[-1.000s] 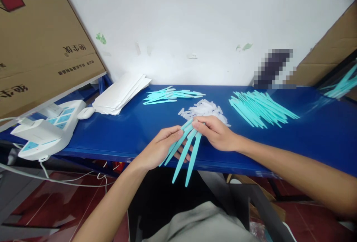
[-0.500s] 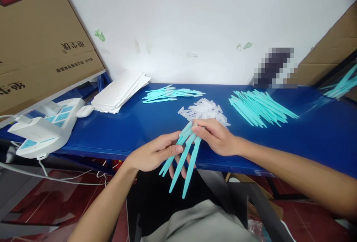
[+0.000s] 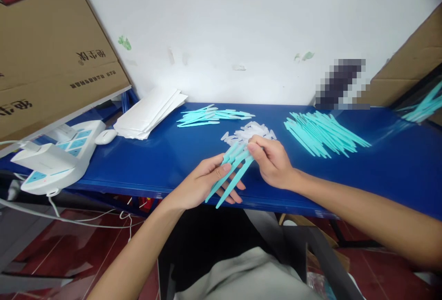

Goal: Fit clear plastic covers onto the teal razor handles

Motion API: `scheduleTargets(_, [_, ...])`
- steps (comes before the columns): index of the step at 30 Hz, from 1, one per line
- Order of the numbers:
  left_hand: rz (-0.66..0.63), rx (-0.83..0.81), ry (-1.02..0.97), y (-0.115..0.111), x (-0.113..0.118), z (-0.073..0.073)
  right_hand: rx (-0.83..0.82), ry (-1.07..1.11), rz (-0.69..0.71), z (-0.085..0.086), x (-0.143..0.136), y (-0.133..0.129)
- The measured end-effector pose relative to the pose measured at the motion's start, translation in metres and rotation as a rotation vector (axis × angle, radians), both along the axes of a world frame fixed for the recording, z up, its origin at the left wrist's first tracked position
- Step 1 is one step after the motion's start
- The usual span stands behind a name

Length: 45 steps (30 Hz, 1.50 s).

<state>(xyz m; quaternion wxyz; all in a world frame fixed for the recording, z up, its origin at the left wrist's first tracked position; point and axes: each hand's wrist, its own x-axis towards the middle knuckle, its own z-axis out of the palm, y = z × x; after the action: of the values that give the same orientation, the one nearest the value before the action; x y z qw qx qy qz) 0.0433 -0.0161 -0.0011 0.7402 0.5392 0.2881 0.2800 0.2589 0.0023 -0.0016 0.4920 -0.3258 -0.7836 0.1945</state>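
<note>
My left hand (image 3: 207,178) holds several slim turquoise eyebrow razors (image 3: 235,181) fanned out, its thumb across them and its fingers underneath. With thumb and forefinger, my right hand (image 3: 272,159) pinches the upper end of the rightmost razor. Whether a small cap is between those fingertips is hidden. Just behind the hands lies a heap of small translucent caps (image 3: 253,130) on the blue table (image 3: 145,161). Farther back on the left is a loose pile of razors with whitish covered ends (image 3: 210,114). To the right lies a larger pile of turquoise razors (image 3: 321,132).
White paper sheets or envelopes (image 3: 147,113) lie at the back left. Beside them are a white earbud-like case (image 3: 106,137) and a power strip (image 3: 81,161) with plugs and cables. A cardboard box (image 3: 55,46) leans at the left; a white wall (image 3: 221,28) closes off the back.
My left hand and its razors have moved up and to the right, nearer the caps. My right hand has shifted slightly right and up, still pinching at the razors' upper ends.
</note>
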Motion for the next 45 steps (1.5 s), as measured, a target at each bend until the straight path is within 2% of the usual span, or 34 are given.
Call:
scheduleTargets(8, [0.062,0.123,0.033,-0.006,0.011,0.004,0.045,0.021,-0.135,0.000,-0.002,0.003])
scheduleTargets(13, [0.067,0.140,0.033,-0.008,0.014,0.003,0.061,0.049,-0.124,-0.003,-0.002,0.004])
scheduleTargets(17, [0.077,0.111,0.022,-0.009,0.014,0.002,0.001,0.077,-0.124,-0.005,-0.003,0.004])
scheduleTargets(20, [0.076,0.116,0.027,-0.012,0.016,0.003,-0.035,0.069,-0.032,-0.003,-0.002,0.003])
scheduleTargets(23, [0.086,0.188,0.093,-0.017,0.016,0.004,-0.040,0.027,0.087,0.000,0.000,0.001])
scheduleTargets(29, [0.162,0.346,0.201,-0.024,0.017,0.005,-0.032,-0.016,0.120,0.005,0.003,0.002])
scheduleTargets(38, [0.200,0.301,0.054,-0.021,0.020,0.009,0.008,0.046,0.145,0.008,0.000,-0.003])
scheduleTargets(45, [0.230,0.326,0.079,-0.020,0.021,0.010,0.044,0.080,0.146,0.005,-0.002,-0.005])
